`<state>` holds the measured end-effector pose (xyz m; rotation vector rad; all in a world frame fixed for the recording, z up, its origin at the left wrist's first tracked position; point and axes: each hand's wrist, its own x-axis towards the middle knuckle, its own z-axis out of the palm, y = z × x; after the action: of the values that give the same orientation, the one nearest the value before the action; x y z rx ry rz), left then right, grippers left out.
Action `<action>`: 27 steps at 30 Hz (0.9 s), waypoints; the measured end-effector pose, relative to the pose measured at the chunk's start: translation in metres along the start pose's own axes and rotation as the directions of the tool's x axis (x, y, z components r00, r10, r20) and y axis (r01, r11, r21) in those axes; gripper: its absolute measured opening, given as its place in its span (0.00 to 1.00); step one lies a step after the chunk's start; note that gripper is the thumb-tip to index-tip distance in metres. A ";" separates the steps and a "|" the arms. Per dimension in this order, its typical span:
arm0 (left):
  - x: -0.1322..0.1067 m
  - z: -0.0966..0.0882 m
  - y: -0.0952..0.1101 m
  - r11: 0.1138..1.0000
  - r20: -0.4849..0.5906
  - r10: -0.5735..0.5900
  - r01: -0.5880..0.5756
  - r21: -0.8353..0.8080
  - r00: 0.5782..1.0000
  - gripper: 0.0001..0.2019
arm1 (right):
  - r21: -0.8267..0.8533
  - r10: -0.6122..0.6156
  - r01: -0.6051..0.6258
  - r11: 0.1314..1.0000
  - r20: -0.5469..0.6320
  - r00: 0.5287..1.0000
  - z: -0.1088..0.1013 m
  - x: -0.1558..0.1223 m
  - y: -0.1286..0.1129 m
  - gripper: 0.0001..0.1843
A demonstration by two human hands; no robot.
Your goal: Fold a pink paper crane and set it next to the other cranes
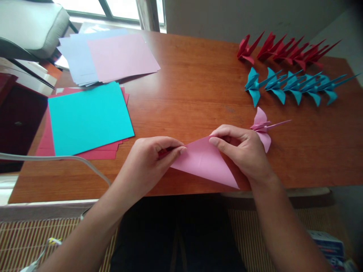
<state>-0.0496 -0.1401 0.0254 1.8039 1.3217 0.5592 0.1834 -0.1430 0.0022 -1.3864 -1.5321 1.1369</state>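
Observation:
A pink sheet of paper, folded to a triangle, is held over the front part of the wooden table. My left hand pinches its upper edge toward the left, thumb against fingers, and covers the left corner. At the right end of that edge, my right hand grips the corner between thumb and fingers. One point of the paper reaches down to the table's front edge. Just behind my right hand sits a pink origami crane, partly hidden by the hand.
Red origami cranes and turquoise origami cranes stand in rows at the back right. On the left lie turquoise paper over red sheets, with pale pink paper and light blue paper behind. A white cable crosses the left front.

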 end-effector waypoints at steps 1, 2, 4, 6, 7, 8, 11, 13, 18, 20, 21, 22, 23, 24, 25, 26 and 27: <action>0.000 0.000 0.000 1.000 0.004 -0.003 0.003 0.000 1.000 0.10 | -0.004 -0.002 0.002 1.000 -0.001 1.000 0.000 0.000 0.000 0.05; 0.000 0.000 0.000 1.000 0.008 -0.005 0.005 0.001 1.000 0.10 | -0.007 -0.005 0.005 1.000 -0.002 1.000 0.000 0.000 0.000 0.06; 0.000 0.000 0.000 1.000 0.012 -0.007 0.007 0.006 1.000 0.11 | -0.009 -0.009 0.009 1.000 -0.006 1.000 0.000 0.000 0.000 0.06; 0.000 0.000 -0.001 1.000 0.010 -0.003 0.003 0.008 1.000 0.10 | -0.007 -0.009 0.009 1.000 -0.008 1.000 0.000 0.000 0.001 0.06; 0.000 0.000 -0.001 1.000 0.006 0.000 0.000 0.007 1.000 0.10 | -0.004 -0.008 0.008 1.000 -0.007 1.000 0.000 0.000 0.001 0.06; 0.001 0.000 -0.001 1.000 0.004 0.002 -0.002 0.007 1.000 0.10 | -0.001 -0.007 0.007 1.000 -0.008 1.000 0.000 0.000 0.001 0.06; 0.001 -0.001 -0.002 1.000 -0.003 0.004 -0.004 0.009 1.000 0.09 | 0.009 -0.010 0.010 1.000 -0.007 1.000 0.000 0.000 0.001 0.06; 0.001 -0.001 -0.002 1.000 -0.004 0.005 -0.005 0.010 1.000 0.09 | 0.011 -0.008 0.008 1.000 -0.007 1.000 0.000 0.000 0.001 0.06; 0.000 0.000 -0.001 1.000 -0.001 -0.003 0.003 0.010 1.000 0.09 | 0.007 0.002 -0.002 1.000 -0.013 1.000 0.000 0.000 -0.001 0.06; 0.000 0.000 -0.001 1.000 -0.004 -0.004 0.004 0.008 1.000 0.09 | 0.011 0.001 -0.001 1.000 -0.014 1.000 0.000 0.000 -0.001 0.06; 0.000 0.000 -0.001 1.000 -0.006 -0.004 0.004 0.008 1.000 0.09 | 0.014 0.000 0.001 1.000 -0.013 1.000 0.000 0.000 -0.001 0.06; 0.000 0.000 -0.001 1.000 -0.008 -0.004 0.004 0.008 1.000 0.08 | 0.018 -0.002 0.002 1.000 -0.013 1.000 0.000 0.000 0.000 0.06; 0.000 -0.001 -0.002 1.000 -0.009 -0.004 0.004 0.008 1.000 0.08 | 0.021 -0.003 0.004 1.000 -0.013 1.000 0.000 0.000 0.000 0.06; 0.000 -0.001 -0.002 1.000 -0.008 -0.004 0.004 0.008 1.000 0.08 | 0.024 -0.005 0.005 1.000 -0.012 1.000 0.000 0.000 0.000 0.06; 0.000 -0.001 -0.002 1.000 -0.006 -0.005 0.005 0.007 1.000 0.08 | 0.026 -0.007 0.007 1.000 -0.011 1.000 0.000 0.000 0.000 0.06; 0.000 -0.001 -0.002 1.000 -0.005 -0.007 0.007 0.008 1.000 0.08 | 0.028 -0.009 0.009 1.000 -0.010 1.000 0.000 0.000 0.001 0.06; 0.000 -0.001 -0.002 1.000 -0.004 -0.009 0.009 0.007 1.000 0.08 | 0.029 -0.011 0.011 1.000 -0.009 1.000 0.000 0.000 0.001 0.07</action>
<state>-0.0512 -0.1397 0.0242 1.8029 1.3358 0.5543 0.1838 -0.1424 0.0013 -1.3606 -1.5099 1.1402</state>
